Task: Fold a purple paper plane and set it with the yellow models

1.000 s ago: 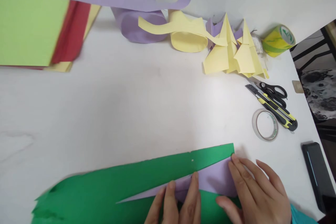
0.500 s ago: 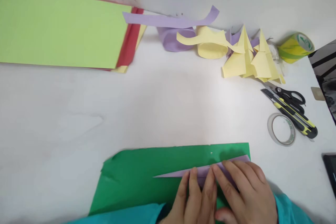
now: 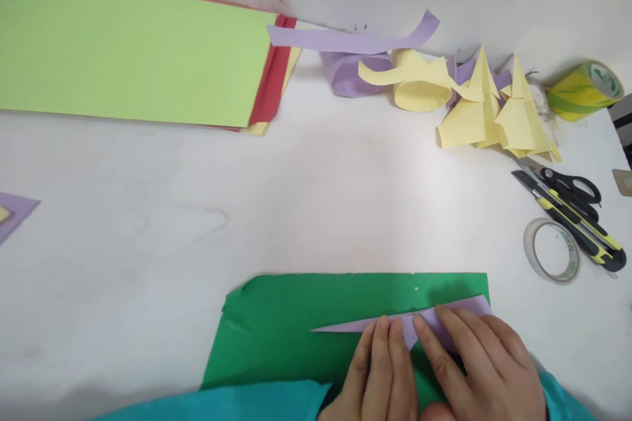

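A long, narrow piece of folded purple paper [image 3: 345,325] lies on a green sheet [image 3: 281,302], its sharp tip pointing left. My left hand [image 3: 382,375] has its fingers close together, gripping the middle of the purple paper against the sheet; its thumb is hidden. Beside it, my right hand [image 3: 486,365] holds the wider right part, fingers laid along the fold and the thumb partly cut off by the bottom edge. A small flap of the paper shows between the two hands.
Light green sheets [image 3: 133,52] lie over red ones at the back left. Purple and yellow paper strips, curled rolls [image 3: 422,95] and folded yellow cones [image 3: 474,115] stand along the wall. Scissors [image 3: 573,184], a box cutter [image 3: 573,223] and tape rolls [image 3: 533,247] are at right.
The whole view has shifted left, bringing a purple paper corner into sight at the left edge. My hands have parted slightly along the fold, showing more purple paper between them.
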`<state>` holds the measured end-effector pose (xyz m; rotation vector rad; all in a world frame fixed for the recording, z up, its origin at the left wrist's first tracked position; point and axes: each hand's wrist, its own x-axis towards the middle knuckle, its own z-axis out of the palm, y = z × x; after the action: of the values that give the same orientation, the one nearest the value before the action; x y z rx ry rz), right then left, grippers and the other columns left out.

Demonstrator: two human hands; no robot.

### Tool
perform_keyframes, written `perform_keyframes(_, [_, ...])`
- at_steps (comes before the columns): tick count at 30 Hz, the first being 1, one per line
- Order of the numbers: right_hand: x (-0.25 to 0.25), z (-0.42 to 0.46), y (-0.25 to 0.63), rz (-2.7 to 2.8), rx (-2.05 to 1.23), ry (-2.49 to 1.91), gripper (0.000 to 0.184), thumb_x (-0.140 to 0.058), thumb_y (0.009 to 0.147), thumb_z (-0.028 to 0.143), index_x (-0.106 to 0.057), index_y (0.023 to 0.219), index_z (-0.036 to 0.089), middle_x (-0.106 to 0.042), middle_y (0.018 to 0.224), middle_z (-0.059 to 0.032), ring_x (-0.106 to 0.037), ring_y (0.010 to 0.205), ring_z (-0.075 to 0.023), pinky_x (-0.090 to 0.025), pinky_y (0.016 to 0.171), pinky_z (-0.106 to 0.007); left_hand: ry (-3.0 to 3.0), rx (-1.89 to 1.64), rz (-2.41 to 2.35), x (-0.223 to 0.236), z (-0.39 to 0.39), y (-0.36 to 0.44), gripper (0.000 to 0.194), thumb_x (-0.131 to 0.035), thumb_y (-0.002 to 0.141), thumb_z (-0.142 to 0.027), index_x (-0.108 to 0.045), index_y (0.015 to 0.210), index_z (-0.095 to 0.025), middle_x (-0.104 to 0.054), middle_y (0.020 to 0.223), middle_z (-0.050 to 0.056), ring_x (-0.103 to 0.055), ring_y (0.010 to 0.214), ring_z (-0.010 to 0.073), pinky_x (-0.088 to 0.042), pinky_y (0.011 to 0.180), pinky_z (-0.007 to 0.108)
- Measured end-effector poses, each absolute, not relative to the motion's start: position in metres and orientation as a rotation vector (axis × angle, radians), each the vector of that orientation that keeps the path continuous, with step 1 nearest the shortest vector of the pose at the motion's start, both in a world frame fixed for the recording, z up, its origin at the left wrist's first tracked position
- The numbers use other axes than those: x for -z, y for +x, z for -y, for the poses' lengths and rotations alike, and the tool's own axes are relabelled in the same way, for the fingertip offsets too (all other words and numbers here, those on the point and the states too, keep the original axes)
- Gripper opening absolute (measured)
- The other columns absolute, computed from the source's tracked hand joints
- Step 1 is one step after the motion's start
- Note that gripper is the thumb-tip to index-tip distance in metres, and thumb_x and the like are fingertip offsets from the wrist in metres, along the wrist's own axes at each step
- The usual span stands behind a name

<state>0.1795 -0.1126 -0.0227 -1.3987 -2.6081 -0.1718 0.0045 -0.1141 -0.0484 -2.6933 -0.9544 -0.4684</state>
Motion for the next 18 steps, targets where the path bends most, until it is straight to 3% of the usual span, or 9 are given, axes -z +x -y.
perform_keyframes(11, [0.023, 0.106, 0.175, 2.579, 0.149, -1.448, 0.049, -0.02, 0.092, 0.042, -0.064, 0.099, 0.024, -0.068, 0.086, -0.0018, -0.058, 0.08, -0.02, -0.037, 0.078, -0.038, -2.697, 0.434, 0.968, 0.047, 0.115, 0.007, 0.021, -0.052, 0.079, -0.017, -0.063, 0.088, -0.002, -0.067, 0.09, 0.013, -0.063, 0.087, 0.0252, -0.036, 0.099, 0.048])
perform_keyframes(15, [0.024, 0.104, 0.168, 2.495, 0.142, -1.399, 0.028, -0.038, 0.089, 0.026, -0.065, 0.094, 0.018, -0.069, 0.086, -0.0018, -0.059, 0.082, -0.0169, -0.039, 0.079, -0.034, -2.708, 0.466, 0.91, 0.045, 0.112, 0.008, 0.016, -0.053, 0.077, -0.013, -0.063, 0.085, -0.002, -0.068, 0.086, 0.012, -0.065, 0.082, 0.0243, -0.036, 0.098, 0.05])
perform_keyframes(18, [0.024, 0.102, 0.164, 2.492, 0.109, -1.29, 0.025, -0.04, 0.089, 0.017, -0.064, 0.091, 0.015, -0.069, 0.087, -0.0021, -0.06, 0.084, -0.0151, -0.04, 0.078, -0.032, -2.693, 0.513, 0.916, 0.045, 0.111, 0.008, 0.014, -0.054, 0.074, -0.01, -0.063, 0.083, -0.003, -0.069, 0.083, 0.011, -0.065, 0.08, 0.0234, -0.035, 0.099, 0.049])
